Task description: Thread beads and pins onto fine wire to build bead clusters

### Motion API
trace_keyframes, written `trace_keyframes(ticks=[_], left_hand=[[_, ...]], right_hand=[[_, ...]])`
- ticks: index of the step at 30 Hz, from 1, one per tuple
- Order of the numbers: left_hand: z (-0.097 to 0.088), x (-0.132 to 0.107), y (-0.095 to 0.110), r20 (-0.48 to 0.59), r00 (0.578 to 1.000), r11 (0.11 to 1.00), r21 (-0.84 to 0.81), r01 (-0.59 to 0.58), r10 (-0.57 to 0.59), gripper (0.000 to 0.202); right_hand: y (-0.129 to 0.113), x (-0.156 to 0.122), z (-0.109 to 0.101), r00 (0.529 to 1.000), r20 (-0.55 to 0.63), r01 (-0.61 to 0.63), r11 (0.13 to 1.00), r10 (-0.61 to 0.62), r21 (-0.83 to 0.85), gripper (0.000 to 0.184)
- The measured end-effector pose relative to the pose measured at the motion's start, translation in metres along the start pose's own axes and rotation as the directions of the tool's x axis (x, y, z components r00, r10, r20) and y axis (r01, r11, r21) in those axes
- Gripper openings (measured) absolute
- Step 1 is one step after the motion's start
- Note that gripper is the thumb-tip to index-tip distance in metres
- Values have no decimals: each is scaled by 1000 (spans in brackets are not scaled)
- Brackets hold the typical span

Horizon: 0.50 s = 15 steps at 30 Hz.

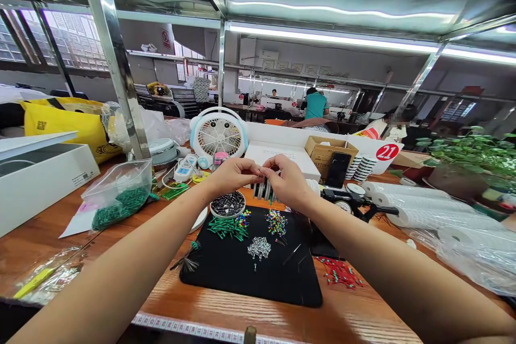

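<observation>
Silver discs (262, 191): at least four show, on edge in a short row between the hands, above the mat's far edge; fingers hide any others
Far left: one white box (44, 183), one yellow bag (60, 129) behind it, one clear bag (121, 193) of green pieces on the wooden table (363, 317)
Left hand (234, 177): reaches in from the left, fingertips at the discs
Tin: one round tin (228, 204) of dark pieces, just below the left hand, at the mat's edge
Black mat (250, 279): four loose piles, namely green pins (228, 228), a small mixed heap of beads (243, 219), silver pins (258, 247) and coloured pins (277, 223)
Right hand (288, 183): reaches in from the right, fingertips at the discs
Both hands: together, nearly meeting over the discs; whether they clamp them, I cannot tell
Beyond the hands: one fan (219, 131), one carton (330, 153), one phone (337, 169) leaning against it
Far right: red-and-green pins (338, 271) on the table, four white rolls (419, 207), one potted plant (463, 153)
Distance: one co-worker in a teal shirt (316, 105), back turned
</observation>
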<state>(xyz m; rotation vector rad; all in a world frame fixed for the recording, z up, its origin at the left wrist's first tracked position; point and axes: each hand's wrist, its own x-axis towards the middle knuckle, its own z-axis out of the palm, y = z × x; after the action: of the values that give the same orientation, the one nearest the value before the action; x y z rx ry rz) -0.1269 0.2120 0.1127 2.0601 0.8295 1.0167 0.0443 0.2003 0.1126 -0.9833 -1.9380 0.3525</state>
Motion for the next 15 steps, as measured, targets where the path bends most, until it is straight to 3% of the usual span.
trace_keyframes(ticks=[15], left_hand=[[-1,-2,4,62,998,999,33,2,-4,17]], right_hand=[[-2,0,-7,995,75,71,997,-71,-6,6]])
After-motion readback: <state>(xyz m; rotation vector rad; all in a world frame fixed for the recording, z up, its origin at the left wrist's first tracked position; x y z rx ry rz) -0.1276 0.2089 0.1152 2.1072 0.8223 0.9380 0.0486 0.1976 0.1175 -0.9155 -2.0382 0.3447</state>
